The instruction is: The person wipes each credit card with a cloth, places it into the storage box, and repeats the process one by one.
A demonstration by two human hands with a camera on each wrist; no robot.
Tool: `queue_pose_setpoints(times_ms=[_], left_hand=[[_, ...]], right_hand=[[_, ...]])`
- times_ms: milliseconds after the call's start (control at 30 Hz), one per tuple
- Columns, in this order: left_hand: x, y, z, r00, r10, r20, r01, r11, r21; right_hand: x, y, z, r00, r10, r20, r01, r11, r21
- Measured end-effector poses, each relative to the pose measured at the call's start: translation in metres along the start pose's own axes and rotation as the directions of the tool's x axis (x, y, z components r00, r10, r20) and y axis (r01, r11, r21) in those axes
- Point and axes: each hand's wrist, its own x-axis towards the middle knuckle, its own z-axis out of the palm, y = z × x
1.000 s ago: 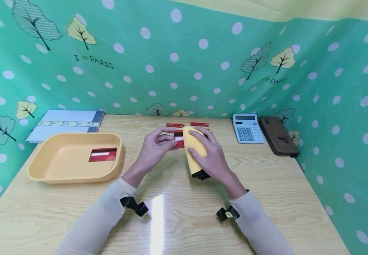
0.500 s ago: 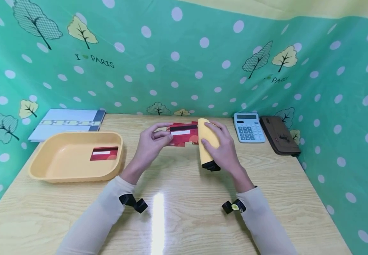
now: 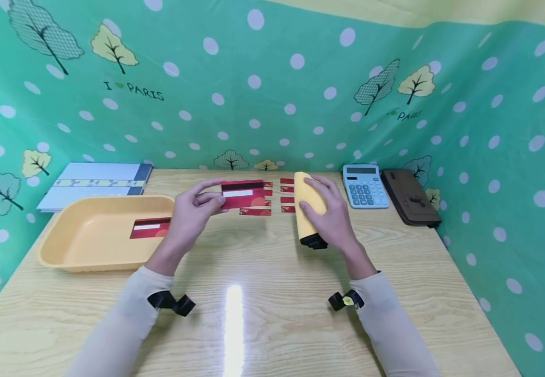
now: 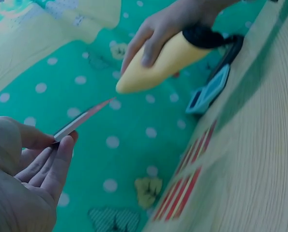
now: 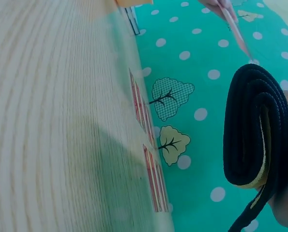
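Observation:
My left hand pinches a red bank card by its left end, between thumb and fingers. The card has a black stripe and a white strip, and is raised above the table. In my right hand is a folded yellow cloth with black edging; its rolled layers show in the right wrist view as a dark-edged cloth roll. A gap separates card and cloth. Between the hands, red cards lie on the table in a left column and a right column, partly covered by the held card and cloth.
A yellow plastic basin stands at the left with one red card in it. Behind it lies a light blue folder. At the back right are a blue calculator and a brown wallet. A green curtain borders the table.
The cloth has come away from the card, moving right and then staying put. My left hand has drawn the card left, uncovering more of the cards on the table.

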Motion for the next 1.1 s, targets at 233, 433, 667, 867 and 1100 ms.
queue_pose_setpoints(times_ms=[233,433,667,867,1100], left_hand=[[-0.008,0.002,-0.042,0.999,-0.027,-0.032,0.031,0.990,0.138],[-0.013,0.003,-0.075,0.996,-0.038,-0.081,0.058,0.961,0.272],[-0.020,-0.003,-0.105,0.990,-0.037,-0.135,0.084,0.927,0.366],[-0.027,-0.012,-0.128,0.984,-0.059,-0.168,0.105,0.956,0.274],[-0.028,-0.025,-0.153,0.971,-0.108,-0.213,0.162,0.953,0.258]], right_hand=[[0.001,0.002,-0.004,1.000,0.011,0.000,-0.011,1.000,-0.010],[0.002,0.003,-0.003,1.000,0.018,0.015,-0.018,1.000,0.000],[0.002,0.003,-0.003,1.000,0.014,0.019,-0.015,1.000,0.007],[0.002,0.004,-0.004,1.000,0.015,0.023,-0.016,1.000,0.006],[0.002,0.006,-0.006,0.999,0.019,0.048,-0.019,1.000,-0.004]])
